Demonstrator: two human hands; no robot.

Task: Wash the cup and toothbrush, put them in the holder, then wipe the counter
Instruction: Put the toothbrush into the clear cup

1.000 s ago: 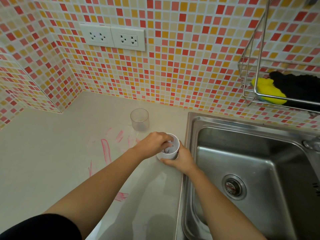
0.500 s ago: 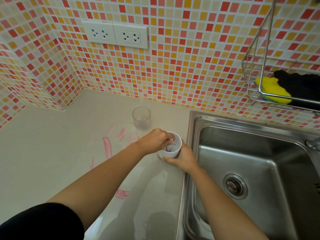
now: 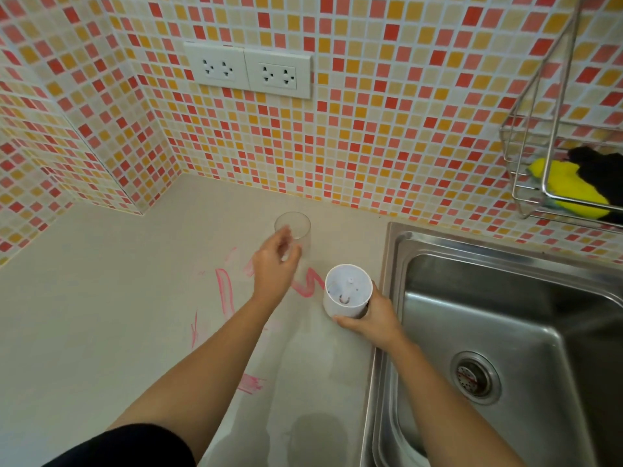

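Nearby, left fingers point(image 3: 281, 239) spread before cup point(image 3: 297, 226); right fingers point(image 3: 349, 321) clamp holder point(image 3: 337, 306) beside sink point(image 3: 394, 264).

A: Where's the cup point(image 3: 292, 232)?
B: Centre frame, on the counter point(image 3: 101, 315), up-left of the holder point(image 3: 347, 291). Holder sits just beside the sink point(image 3: 505, 315), which fills lower right.
A: Rack point(image 3: 547, 163)?
B: Upper right, above the sink. Sponge point(image 3: 569, 183) inside it.
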